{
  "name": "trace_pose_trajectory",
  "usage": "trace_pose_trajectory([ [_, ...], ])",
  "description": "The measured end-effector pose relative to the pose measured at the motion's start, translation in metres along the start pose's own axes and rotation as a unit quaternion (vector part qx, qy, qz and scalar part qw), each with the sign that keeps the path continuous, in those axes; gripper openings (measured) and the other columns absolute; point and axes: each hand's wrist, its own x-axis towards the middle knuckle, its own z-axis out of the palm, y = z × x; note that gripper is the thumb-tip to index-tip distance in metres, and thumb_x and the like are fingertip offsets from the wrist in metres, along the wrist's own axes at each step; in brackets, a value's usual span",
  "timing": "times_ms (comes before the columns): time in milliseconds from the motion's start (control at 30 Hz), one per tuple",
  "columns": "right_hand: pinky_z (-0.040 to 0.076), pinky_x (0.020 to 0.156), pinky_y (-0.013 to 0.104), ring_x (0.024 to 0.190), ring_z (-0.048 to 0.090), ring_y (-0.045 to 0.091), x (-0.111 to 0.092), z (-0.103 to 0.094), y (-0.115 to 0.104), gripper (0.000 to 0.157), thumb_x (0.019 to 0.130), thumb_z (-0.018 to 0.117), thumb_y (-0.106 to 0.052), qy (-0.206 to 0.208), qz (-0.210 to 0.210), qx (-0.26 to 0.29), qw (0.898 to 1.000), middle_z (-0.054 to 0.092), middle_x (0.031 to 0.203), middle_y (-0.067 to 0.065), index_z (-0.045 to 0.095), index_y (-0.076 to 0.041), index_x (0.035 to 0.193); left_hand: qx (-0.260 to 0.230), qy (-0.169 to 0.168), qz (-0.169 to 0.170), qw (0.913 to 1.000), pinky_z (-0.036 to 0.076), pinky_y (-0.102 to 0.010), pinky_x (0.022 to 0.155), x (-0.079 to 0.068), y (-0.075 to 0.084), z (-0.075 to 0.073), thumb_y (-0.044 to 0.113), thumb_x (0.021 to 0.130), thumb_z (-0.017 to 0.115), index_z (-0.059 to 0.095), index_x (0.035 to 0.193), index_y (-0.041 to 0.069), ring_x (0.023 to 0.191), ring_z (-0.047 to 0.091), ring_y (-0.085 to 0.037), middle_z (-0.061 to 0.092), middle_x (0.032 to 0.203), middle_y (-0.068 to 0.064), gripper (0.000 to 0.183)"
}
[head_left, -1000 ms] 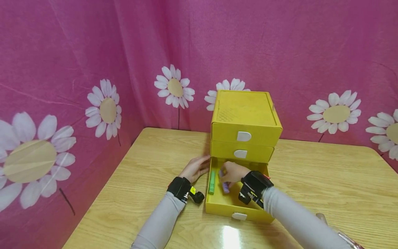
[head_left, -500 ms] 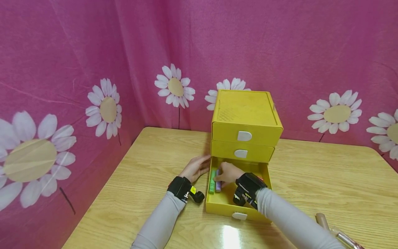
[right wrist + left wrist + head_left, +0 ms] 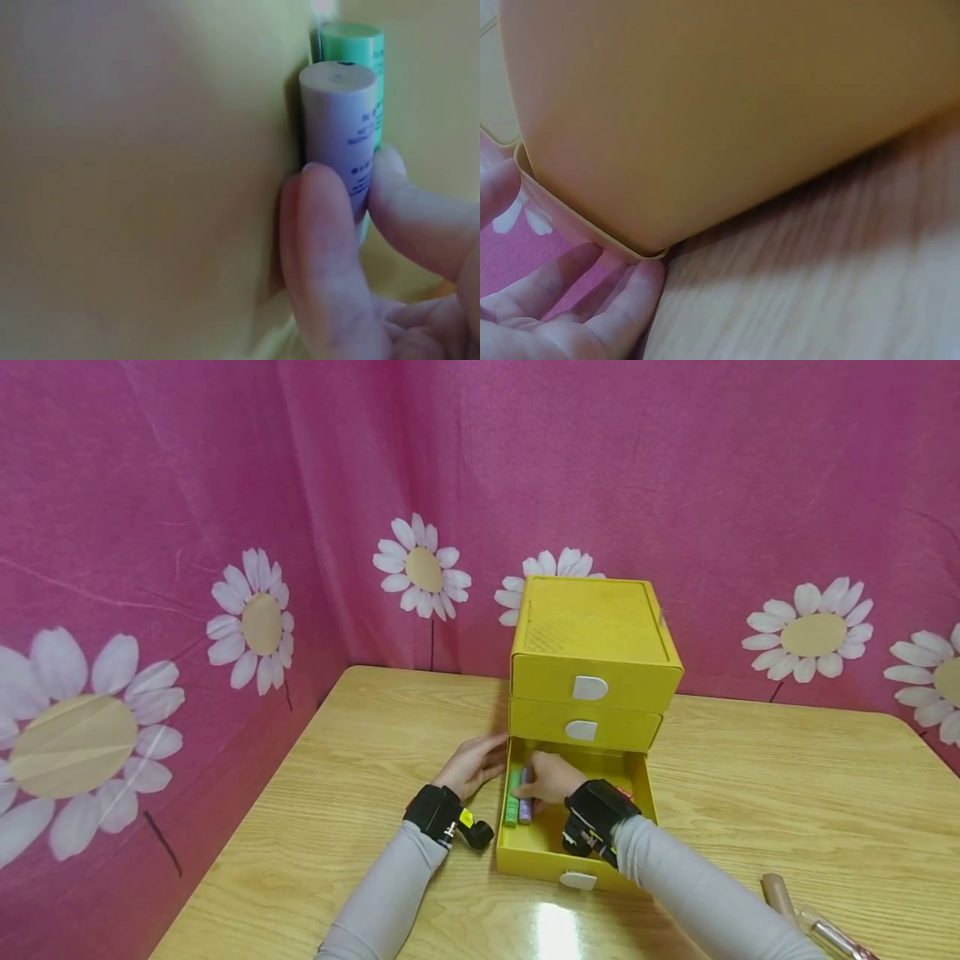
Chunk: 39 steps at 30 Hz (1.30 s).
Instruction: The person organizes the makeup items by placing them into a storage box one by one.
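Note:
In the head view, my right hand is inside the pulled-out bottom drawer of a yellow desktop drawer unit. Thumb and fingers pinch a purple, capped cylindrical tube, which lies on the drawer floor. Right beside it, along the drawer's left wall, lies a green tube of similar shape. Small print shows on both, but their kind is unclear. My left hand rests against the unit's left side; in the left wrist view its fingertips touch the rim of the yellow casing.
Two upper drawers with white tabs are closed. A small red item shows partly behind my right wrist. At the table's lower right lie a brown cylindrical item and a clear-and-pink item. A pink flowered curtain hangs behind.
My right hand has shifted left with the purple tube, which has straightened and now lies alongside the green one. The left hand has stayed in place.

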Motion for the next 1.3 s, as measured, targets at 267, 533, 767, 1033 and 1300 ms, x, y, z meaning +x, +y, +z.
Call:
trace_pose_trajectory([
  [267,0.051,0.049,0.026,0.052,0.061,0.017,0.003,0.001,0.002,0.025,0.082,0.068,-0.013,-0.005,0.005,0.005,1.0,0.057,0.07,0.009,0.051,0.002,0.09,0.0,-0.001,-0.001,1.0,0.036,-0.04,0.101,0.0,0.0,0.001,0.016,0.096,0.046,0.043,0.131,-0.005,0.121,0.042,-0.028,0.041,0.135,-0.017,0.04],
  [533,0.05,0.078,0.039,0.087,0.061,0.028,-0.005,-0.018,0.0,0.056,0.086,0.064,-0.029,-0.03,-0.048,-0.083,0.995,0.061,0.1,0.019,0.045,0.008,0.123,0.001,-0.009,0.003,1.0,0.035,-0.041,0.102,0.0,0.0,-0.001,0.016,0.096,0.046,0.043,0.131,-0.006,0.122,0.042,-0.03,0.04,0.136,-0.018,0.041],
  [767,0.033,0.101,0.048,0.122,0.04,0.036,-0.029,-0.046,-0.007,0.06,0.09,0.059,-0.031,-0.089,-0.149,-0.131,0.976,0.042,0.135,0.023,0.038,0.002,0.136,0.003,-0.011,0.004,0.9999,0.034,-0.04,0.102,-0.003,0.001,0.0,0.016,0.097,0.045,0.043,0.131,-0.005,0.122,0.042,-0.029,0.043,0.133,-0.016,0.041],
  [1033,0.039,0.097,0.047,0.122,0.04,0.036,-0.065,-0.059,-0.015,0.053,0.089,0.059,-0.028,-0.033,-0.251,-0.195,0.948,0.037,0.138,0.022,0.043,-0.008,0.136,0.007,-0.01,0.005,0.9999,0.037,-0.039,0.1,-0.001,0.002,0.0,0.017,0.097,0.045,0.043,0.131,-0.005,0.119,0.045,-0.027,0.043,0.134,-0.016,0.04],
  [1300,0.044,0.092,0.043,0.118,0.047,0.034,-0.097,-0.067,-0.006,0.055,0.082,0.069,-0.023,0.092,-0.341,-0.266,0.897,0.042,0.136,0.018,0.049,-0.012,0.132,0.002,0.005,0.0,1.0,0.039,-0.037,0.097,-0.002,0.001,0.002,0.016,0.095,0.047,0.046,0.127,-0.005,0.106,0.05,-0.019,0.05,0.123,-0.009,0.038],
])
